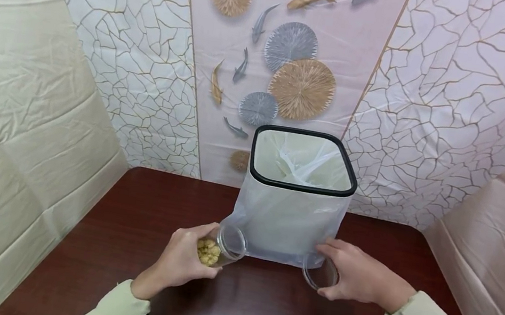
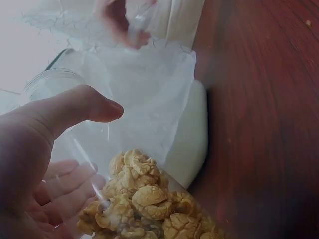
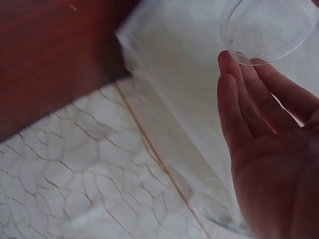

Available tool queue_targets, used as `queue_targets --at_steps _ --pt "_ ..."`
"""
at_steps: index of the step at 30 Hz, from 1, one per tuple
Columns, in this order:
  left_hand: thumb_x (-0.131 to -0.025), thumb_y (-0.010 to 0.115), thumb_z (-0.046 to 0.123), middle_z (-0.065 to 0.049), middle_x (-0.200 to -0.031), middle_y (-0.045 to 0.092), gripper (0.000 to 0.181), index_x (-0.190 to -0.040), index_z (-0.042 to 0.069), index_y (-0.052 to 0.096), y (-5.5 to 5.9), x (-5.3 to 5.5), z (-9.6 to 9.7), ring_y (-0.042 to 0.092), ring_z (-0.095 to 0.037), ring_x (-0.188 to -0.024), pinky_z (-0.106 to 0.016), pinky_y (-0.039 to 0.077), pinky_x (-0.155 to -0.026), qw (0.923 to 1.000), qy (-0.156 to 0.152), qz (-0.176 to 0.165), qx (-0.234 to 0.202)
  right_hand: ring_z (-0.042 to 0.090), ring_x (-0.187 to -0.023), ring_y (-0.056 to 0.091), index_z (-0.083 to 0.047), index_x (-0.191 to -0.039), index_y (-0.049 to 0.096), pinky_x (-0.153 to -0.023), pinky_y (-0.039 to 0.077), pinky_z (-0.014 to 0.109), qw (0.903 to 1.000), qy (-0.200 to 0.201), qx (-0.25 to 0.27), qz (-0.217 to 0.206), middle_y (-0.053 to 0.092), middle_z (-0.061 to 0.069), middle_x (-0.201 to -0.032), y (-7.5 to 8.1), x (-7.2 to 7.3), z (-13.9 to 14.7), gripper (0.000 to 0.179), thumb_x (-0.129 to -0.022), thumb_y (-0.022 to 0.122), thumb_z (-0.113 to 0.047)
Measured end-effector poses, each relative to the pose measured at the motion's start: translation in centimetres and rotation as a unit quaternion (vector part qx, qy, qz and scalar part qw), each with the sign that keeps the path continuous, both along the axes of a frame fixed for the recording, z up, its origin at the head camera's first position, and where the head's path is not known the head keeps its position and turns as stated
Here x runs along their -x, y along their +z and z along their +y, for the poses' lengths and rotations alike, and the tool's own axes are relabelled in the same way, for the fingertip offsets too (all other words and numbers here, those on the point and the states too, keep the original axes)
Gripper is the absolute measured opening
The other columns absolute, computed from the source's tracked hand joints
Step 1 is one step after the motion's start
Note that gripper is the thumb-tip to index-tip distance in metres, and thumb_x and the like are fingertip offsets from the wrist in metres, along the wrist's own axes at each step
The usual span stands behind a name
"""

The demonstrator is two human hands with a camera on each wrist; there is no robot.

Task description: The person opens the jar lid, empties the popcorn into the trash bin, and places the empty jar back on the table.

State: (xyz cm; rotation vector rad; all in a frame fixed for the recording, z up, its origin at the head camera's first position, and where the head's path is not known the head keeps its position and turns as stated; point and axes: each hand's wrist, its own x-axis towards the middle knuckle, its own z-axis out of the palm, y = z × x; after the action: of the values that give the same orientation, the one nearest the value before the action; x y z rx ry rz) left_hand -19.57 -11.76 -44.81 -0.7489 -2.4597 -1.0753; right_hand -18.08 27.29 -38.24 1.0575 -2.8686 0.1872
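My left hand [image 1: 182,259] grips a clear jar [image 1: 232,242], tilted with its mouth toward the right. Light-brown walnut kernels [image 2: 149,201] lie piled inside it, toward the end away from the mouth. Across from it, my right hand [image 1: 357,275] holds a clear round lid [image 3: 271,35] by its edge, between thumb and fingers. Both hands are raised over the table, just in front of a white bin [image 1: 289,219] lined with a translucent plastic bag. The lid and jar are apart, one on each side of the bin's front.
A black rim [image 1: 303,188] frames the bin's open top, with the bag's folds visible inside. The dark red-brown table [image 1: 255,308] runs up to a patterned backdrop [image 1: 146,83]. Pale cloth panels [image 1: 11,118] flank both sides.
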Motion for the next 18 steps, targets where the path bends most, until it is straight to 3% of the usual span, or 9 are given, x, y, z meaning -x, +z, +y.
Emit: queue_targets --at_steps 6,10,18 --pt "-0.054 0.099 0.024 0.013 -0.098 0.076 0.076 -0.125 0.019 0.073 -0.4 -0.2 -1.4 0.069 -0.009 -0.082 -0.026 0.057 -0.074 0.9997 0.022 -0.01 0.008 0.038 -0.118 0.069 0.005 -0.128 0.068 -0.097 0.06 0.051 0.9978 0.003 -0.031 -0.059 0.067 0.023 -0.132 -3.0 -0.6 0.2 0.08 -0.068 0.094 -0.043" --pt "-0.054 0.099 0.026 0.013 -0.098 0.075 0.076 -0.125 0.022 0.073 -0.6 -0.3 -1.9 0.069 -0.008 -0.082 -0.026 0.057 -0.075 0.9994 0.029 -0.013 0.012 0.041 -0.12 0.067 0.002 -0.129 0.067 -0.099 0.058 0.054 0.9933 -0.016 -0.05 -0.103 0.064 0.024 -0.136 -4.9 -1.1 0.4 0.081 -0.068 0.094 -0.044" --pt "-0.054 0.1 0.025 0.012 -0.098 0.075 0.076 -0.124 0.019 0.073 -1.0 -0.5 -2.4 0.069 -0.009 -0.082 -0.024 0.055 -0.074 0.9993 0.032 -0.013 0.016 0.042 -0.122 0.066 0.001 -0.133 0.068 -0.097 0.059 0.054 0.98 -0.032 -0.094 -0.172 0.064 0.024 -0.138 -7.2 -2.0 0.4 0.079 -0.072 0.094 -0.041"
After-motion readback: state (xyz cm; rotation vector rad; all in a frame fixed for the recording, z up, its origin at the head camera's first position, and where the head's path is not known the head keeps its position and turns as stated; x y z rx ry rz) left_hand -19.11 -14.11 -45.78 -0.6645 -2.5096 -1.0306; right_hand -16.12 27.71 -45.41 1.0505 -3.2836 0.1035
